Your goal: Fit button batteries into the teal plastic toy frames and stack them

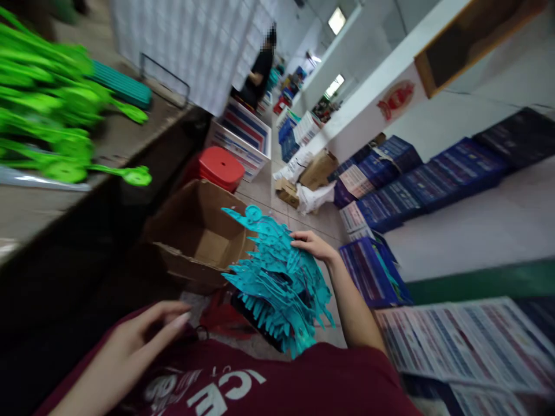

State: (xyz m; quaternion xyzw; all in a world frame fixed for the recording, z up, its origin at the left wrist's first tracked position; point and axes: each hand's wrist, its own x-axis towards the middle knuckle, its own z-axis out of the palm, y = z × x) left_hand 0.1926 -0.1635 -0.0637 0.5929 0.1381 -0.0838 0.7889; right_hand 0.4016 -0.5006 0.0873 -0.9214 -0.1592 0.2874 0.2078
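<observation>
A large heap of flat teal plastic pieces (281,266) lies in front of my body, over a dark container edge. My right hand (312,244) rests against the heap's upper right side, its fingers bent onto the pieces. To the left, my left hand (151,329) is held above my lap with its fingers apart and nothing in it. Bright green plastic pieces (56,110) are piled on the table (143,130) at the upper left, beside a teal ridged object (121,85).
An open cardboard box (195,231) stands just beyond the heap on the left, with a red stool (221,167) behind it. Blue crates (433,179) and stacked bundles line the right wall. A person in black (260,72) is farther back.
</observation>
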